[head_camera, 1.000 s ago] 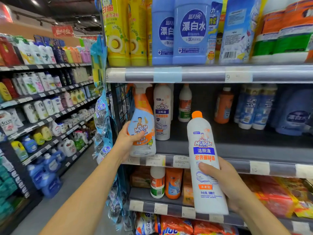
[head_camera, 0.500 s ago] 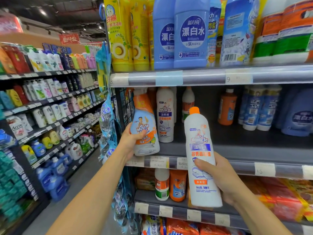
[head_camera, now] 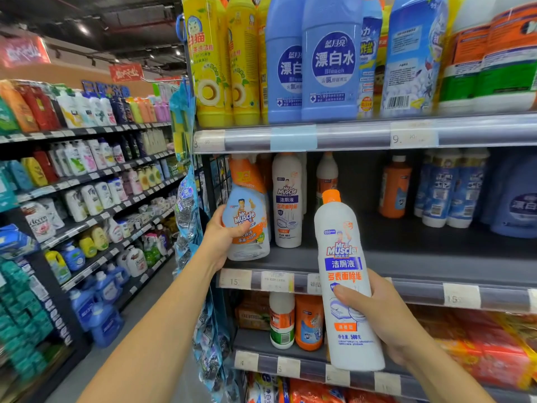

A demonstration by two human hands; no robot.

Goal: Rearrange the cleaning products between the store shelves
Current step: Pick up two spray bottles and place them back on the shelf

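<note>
**At the cleaning aisle: two bottles in hand**

On the middle shelf (head_camera: pixel 421 253), under a row of blue bleach bottles (head_camera: pixel 331 62), stock stood upright. White toilet-cleaner bottle (head_camera: pixel 344 266), orange cap: held upright before the shelf edge; right hand (head_camera: pixel 386 318) wrapped round its lower half. Spray bottle (head_camera: pixel 247 222): at the shelf's left front, beside a second white bottle (head_camera: pixel 287 205); left hand (head_camera: pixel 220 238) gripped its body.

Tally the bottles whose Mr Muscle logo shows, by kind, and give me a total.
Spray bottle: 1, gripped by the left hand.
Tall white: 2, the held bottle in the right hand and the shelf bottle.
Total: 3.
</note>
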